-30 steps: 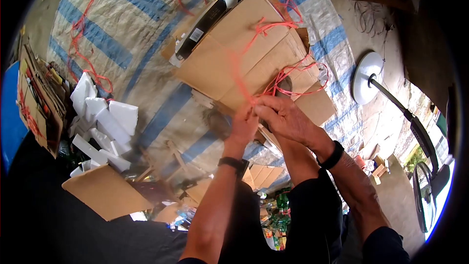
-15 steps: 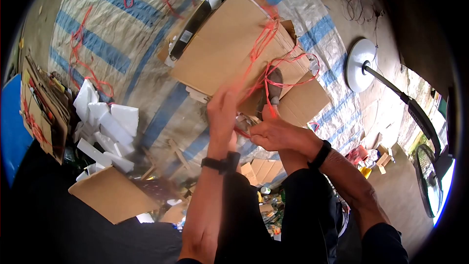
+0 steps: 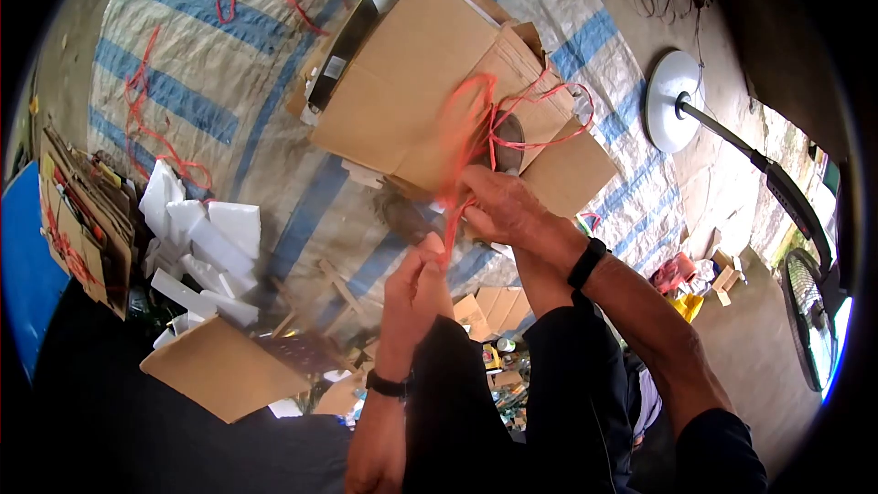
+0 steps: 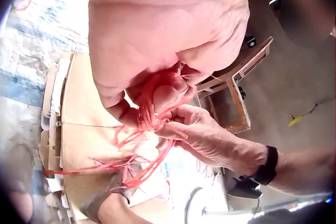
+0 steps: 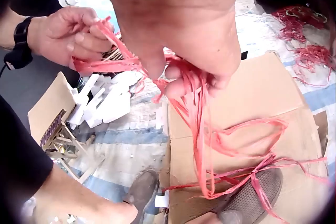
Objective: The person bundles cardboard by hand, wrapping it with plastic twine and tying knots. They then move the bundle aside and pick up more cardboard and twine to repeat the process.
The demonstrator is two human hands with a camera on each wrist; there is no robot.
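Red plastic twine [image 3: 455,210] runs between both hands in loose strands. My left hand [image 3: 412,297] grips one part with curled fingers; the left wrist view shows the strands bunched in its palm [image 4: 168,29]. Just to its right and farther forward, my right hand [image 3: 517,210] pinches the twine between thumb and fingers. From the right hand, long loops of twine [image 5: 199,145] hang over a stack of flattened cardboard [image 3: 402,82]. A shoe [image 5: 257,198] stands on the cardboard, with twine lying across it.
A blue-striped tarp [image 3: 192,64] covers the floor, with loose red twine [image 3: 139,82] on it. White foam pieces [image 3: 206,238] and a tied cardboard bundle [image 3: 87,229] lie at left. A fan's round base [image 3: 672,101] stands at right. A wooden stool [image 5: 73,148] sits near the foam.
The hands, together a second ago, have parted. My left hand has come down and nearer the body, drawing twine; my right hand has risen slightly since half a second ago.
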